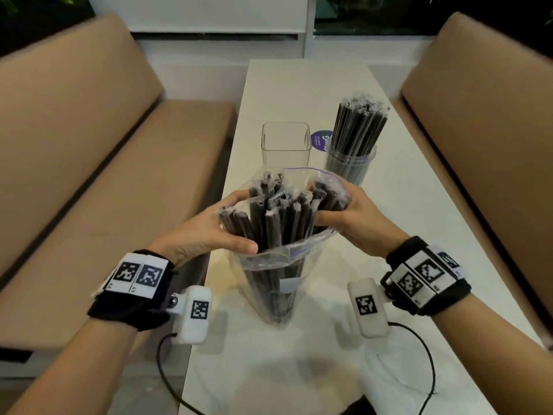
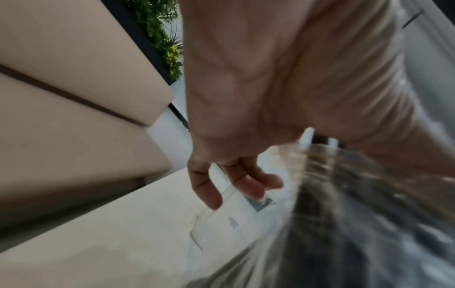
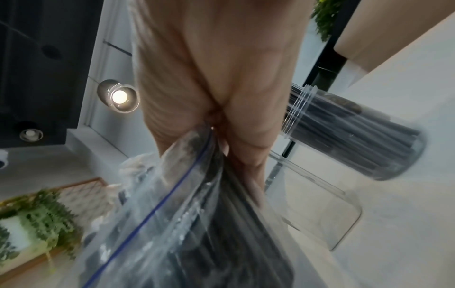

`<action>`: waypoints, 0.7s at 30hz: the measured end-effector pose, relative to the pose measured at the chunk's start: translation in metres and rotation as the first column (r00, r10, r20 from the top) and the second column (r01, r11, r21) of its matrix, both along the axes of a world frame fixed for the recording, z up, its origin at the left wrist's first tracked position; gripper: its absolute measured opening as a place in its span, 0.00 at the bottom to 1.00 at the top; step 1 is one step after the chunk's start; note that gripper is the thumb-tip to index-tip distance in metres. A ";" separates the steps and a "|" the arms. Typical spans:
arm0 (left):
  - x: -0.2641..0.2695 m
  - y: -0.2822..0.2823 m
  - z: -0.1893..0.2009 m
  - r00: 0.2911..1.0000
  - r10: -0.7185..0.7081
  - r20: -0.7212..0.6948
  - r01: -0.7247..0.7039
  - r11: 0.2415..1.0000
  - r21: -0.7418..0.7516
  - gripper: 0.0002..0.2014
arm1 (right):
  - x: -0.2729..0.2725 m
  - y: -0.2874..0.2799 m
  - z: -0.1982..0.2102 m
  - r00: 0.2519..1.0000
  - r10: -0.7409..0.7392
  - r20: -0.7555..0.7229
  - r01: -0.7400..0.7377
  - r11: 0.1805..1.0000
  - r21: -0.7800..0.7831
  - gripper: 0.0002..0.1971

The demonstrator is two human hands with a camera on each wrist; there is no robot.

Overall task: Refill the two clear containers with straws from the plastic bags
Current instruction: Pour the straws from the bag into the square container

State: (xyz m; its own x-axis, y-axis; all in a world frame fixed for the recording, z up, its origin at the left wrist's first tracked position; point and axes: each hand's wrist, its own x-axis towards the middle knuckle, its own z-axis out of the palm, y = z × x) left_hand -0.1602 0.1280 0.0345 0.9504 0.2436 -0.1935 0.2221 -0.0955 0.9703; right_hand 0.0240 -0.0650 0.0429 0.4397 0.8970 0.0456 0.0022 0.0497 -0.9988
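The person is gathering black wrapped straws (image 1: 278, 217) out of an open plastic bag (image 1: 276, 265) that is standing upright on the table (image 1: 389, 235) near its front edge. The left hand (image 1: 206, 232) is curling round the near-left side of the bundle, thumb across the front just above the bag's rim. The right hand (image 1: 356, 217) is closing its fingers on the far-right straws together with a fold of the bag's mouth.

Just beyond the bag, the square container (image 1: 285, 143) is standing empty, and the round container (image 1: 350, 166) to its right is already holding a full sheaf of straws.

To do this well, I would judge that the right hand should be letting the plastic slip free before lifting, or the bag will be coming up with the bundle. Squeezing the straws into one tight, even sheaf should help them drop through the square opening without splaying.

The bag's base is hiding how many straws are loose below. The left wrist view is blurring badly: only the left hand's fingers (image 2: 246, 185) and a smear of straws are showing. In the right wrist view the fingertips are buried behind plastic, so how many straws that hand is actually catching cannot be told. No second bag is showing in any view.
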 end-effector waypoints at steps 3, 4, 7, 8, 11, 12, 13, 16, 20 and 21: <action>-0.002 -0.006 -0.004 0.998 -0.054 0.015 0.055 0.996 -0.071 0.63 | 0.005 0.001 0.006 0.997 0.018 -0.073 -0.017 1.000 0.020 0.31; -0.003 -0.010 -0.005 0.997 -0.076 0.034 0.079 0.993 -0.086 0.66 | 0.006 0.001 0.007 0.995 0.015 -0.094 -0.013 1.000 0.023 0.31; 0.000 -0.026 -0.007 0.994 -0.095 0.055 0.096 0.995 -0.006 0.70 | 0.004 0.002 0.016 0.987 0.010 -0.160 -0.002 0.999 0.050 0.26; 0.003 -0.030 -0.009 0.997 -0.063 0.054 0.060 0.997 0.050 0.69 | 0.002 0.002 0.019 0.985 -0.002 -0.171 0.012 0.998 0.058 0.26; 0.013 -0.043 -0.014 0.983 0.137 0.119 -0.156 0.973 0.170 0.59 | -0.004 0.005 0.022 0.979 -0.077 -0.188 0.093 0.993 0.078 0.27; 0.014 -0.048 -0.013 0.963 0.220 0.157 -0.246 0.953 0.175 0.55 | -0.004 0.007 0.022 0.973 -0.120 -0.196 0.136 0.988 0.073 0.26; 0.014 -0.053 -0.012 0.937 0.289 0.195 -0.323 0.930 0.174 0.50 | -0.004 0.008 0.022 0.960 -0.173 -0.218 0.191 0.979 0.065 0.24; 0.013 -0.060 -0.005 0.873 0.407 0.269 -0.441 0.894 0.080 0.44 | -0.001 0.002 0.024 0.925 -0.181 -0.333 0.205 0.978 0.038 0.27; 0.017 -0.054 0.009 0.798 0.539 0.270 -0.514 0.843 -0.161 0.40 | -0.019 -0.002 0.017 0.982 -0.038 -0.184 0.020 0.995 -0.099 0.39; 0.019 -0.055 0.014 0.798 0.534 0.279 -0.505 0.845 -0.175 0.37 | -0.026 0.001 0.012 0.995 -0.022 -0.094 0.012 0.994 -0.113 0.45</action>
State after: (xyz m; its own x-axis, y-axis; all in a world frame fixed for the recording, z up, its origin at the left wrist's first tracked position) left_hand -0.1407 0.0730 0.0484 0.6989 0.7141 0.0402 -0.0945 0.0365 0.9949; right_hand -0.0016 -0.0638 0.0545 0.4524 0.8864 -0.0977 -0.0935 -0.0618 -0.9937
